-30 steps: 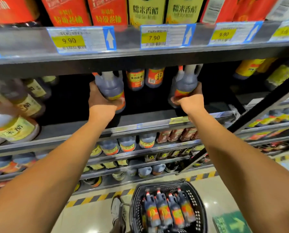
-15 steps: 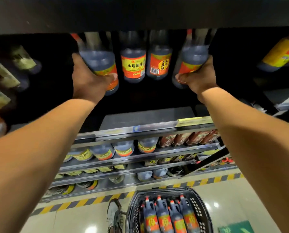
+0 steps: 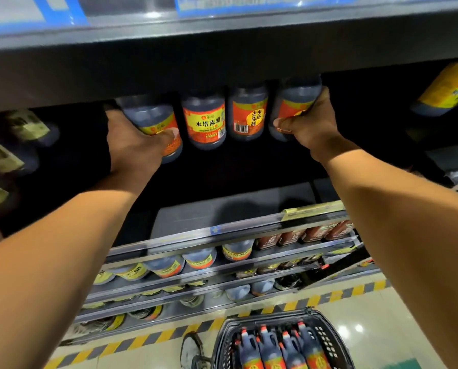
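Left hand: we see the left hand [image 3: 132, 145] wrapped round the left bottle [image 3: 149, 115], thumb across its label, deep inside the shelf bay.
Right hand: the right hand [image 3: 307, 126] grips the right bottle [image 3: 294, 102] from its outer side, thumb on the label.
Held bottles: both are dark with orange labels. Their tops are hidden behind the upper shelf [image 3: 222, 62], and we cannot tell whether their bases touch the board.
Between them: we count two middle bottles [image 3: 205, 121] of the same kind, side by side, each just beside a held one.
Shelf board: the shelf board [image 3: 222, 209] is dark grey, with a clear price rail [image 3: 249, 230] along its front edge.
Lower shelves: the lower shelves [image 3: 196, 272] carry rows of similar bottles, seen from above.
Floor: the floor [image 3: 382, 315] is pale glossy tile with lamp reflections. A yellow-and-black stripe [image 3: 169, 334] runs along the foot of the shelving.
Basket: a black basket [image 3: 326, 339] stands on the floor with four red-capped bottles [image 3: 270, 350] side by side in it, and a shoe [image 3: 193, 350] just beside it.
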{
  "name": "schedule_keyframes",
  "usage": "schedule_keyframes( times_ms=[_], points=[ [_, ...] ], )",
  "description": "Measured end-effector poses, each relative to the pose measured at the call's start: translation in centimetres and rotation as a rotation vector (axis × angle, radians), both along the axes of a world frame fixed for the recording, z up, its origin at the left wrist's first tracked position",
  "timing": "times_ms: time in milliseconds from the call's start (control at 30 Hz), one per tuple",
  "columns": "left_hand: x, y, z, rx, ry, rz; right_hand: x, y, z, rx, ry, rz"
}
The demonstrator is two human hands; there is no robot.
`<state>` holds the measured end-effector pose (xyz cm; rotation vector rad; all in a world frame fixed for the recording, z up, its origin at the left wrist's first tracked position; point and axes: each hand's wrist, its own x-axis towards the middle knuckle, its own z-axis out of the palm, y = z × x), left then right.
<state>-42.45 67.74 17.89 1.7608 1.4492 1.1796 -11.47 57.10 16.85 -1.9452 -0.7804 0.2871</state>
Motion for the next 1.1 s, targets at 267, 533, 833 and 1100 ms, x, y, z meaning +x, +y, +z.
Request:
schedule_keyframes(
  times_ms=[267,533,833,1100],
  points=[
    [0.6,-0.3,0.4,0.037,0.084,0.056,-0.4,0.2,0.5,-0.015,0.029,-0.015],
    [-0.3,-0.2,1.5,-0.061,-0.05,-0.094,-1.9,-2.4,1.5,0.037,0.19,0.036],
    [-4.9,-21.1,2.9,0.093,-0.178,-0.356,-8.9,-26.1,1.5,0.379,0.09,-0.063],
    [-5.5,-36.0,-12.8,-0.386,0.42,-0.73,-13.2,-43.4,-15.3,-0.044,0.305,-0.196]
  ],
)
